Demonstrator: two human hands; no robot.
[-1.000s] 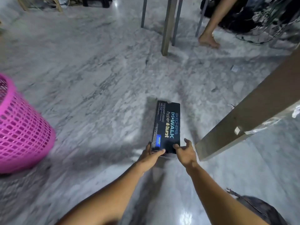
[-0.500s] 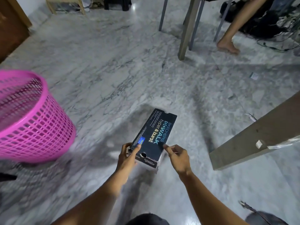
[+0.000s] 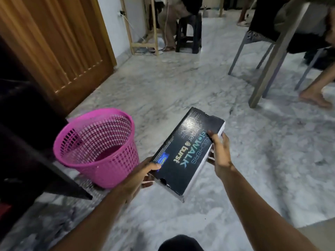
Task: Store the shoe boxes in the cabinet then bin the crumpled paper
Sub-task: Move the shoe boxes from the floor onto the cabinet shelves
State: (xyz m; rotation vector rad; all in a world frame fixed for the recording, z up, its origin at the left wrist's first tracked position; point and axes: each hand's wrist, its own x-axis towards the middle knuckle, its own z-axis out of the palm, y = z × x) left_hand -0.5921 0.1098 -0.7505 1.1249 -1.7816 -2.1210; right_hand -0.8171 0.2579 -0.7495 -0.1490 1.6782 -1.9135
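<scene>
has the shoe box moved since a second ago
Yes. The shoe box lay on the floor a second ago, right of the pink basket; now the left hand and right hand hold it up, closer to the basket.

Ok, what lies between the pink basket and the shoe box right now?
Head view: only the left hand, gripping the shoe box at its near left corner, and bare marble floor beyond it. The pink basket stands apart.
</scene>
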